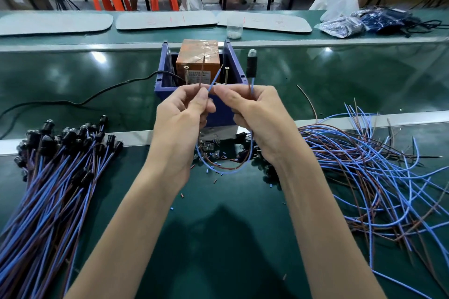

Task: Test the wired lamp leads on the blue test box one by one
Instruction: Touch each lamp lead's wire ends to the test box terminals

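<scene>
Our left grip (179,124) is pinching the brown lead (201,70) between thumb and forefinger, its bare end pointing up. Our right grip (257,116) is pinching the blue lead (217,75) the same way, while its other fingers are curling round the wires below the lamp (250,65), which is standing upright just right of the box (234,63). Both grips are hovering in front of the box, which is sitting on the counter (218,238). The lead ends are showing against the orange block (194,48) inside it, between two screws (186,74); neither end is touching a screw. Wired lamps (60,153) are lying in a bundle to our left and loose wires (364,165) are sprawling to our right. A black cable (97,97) is running leftward from the box.
</scene>
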